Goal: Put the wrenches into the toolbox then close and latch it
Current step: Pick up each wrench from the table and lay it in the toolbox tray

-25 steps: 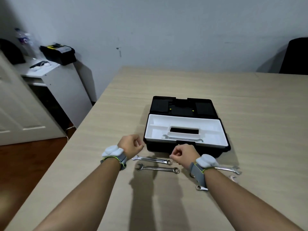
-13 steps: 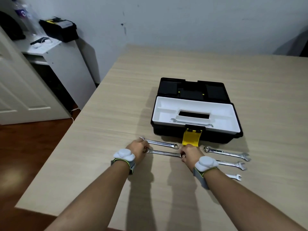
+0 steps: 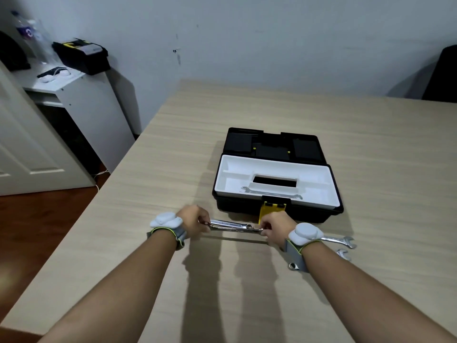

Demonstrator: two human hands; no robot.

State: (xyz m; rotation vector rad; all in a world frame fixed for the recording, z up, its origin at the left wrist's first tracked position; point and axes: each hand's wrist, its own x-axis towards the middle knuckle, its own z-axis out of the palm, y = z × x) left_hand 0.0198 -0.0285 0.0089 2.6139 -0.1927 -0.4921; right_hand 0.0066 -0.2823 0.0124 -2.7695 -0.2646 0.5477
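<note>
wood table (image 3: 371, 149), open toolbox (image 3: 277, 206), hands (image 3: 195, 222) gripping wrenches (image 3: 232, 225)

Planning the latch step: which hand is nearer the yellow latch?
Right. The right hand sits just below the yellow latch, nearly touching; the left hand is off to its left.

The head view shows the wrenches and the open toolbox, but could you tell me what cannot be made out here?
- Held wrenches: both ends are hidden inside the left hand and right hand; one or two, cannot tell.
- Wrenches on the table: the right forearm covers their shafts, so the count is unclear.
- Toolbox: the white tray hides the space below it.
- Yellow latch: the right hand covers its lower part.
</note>
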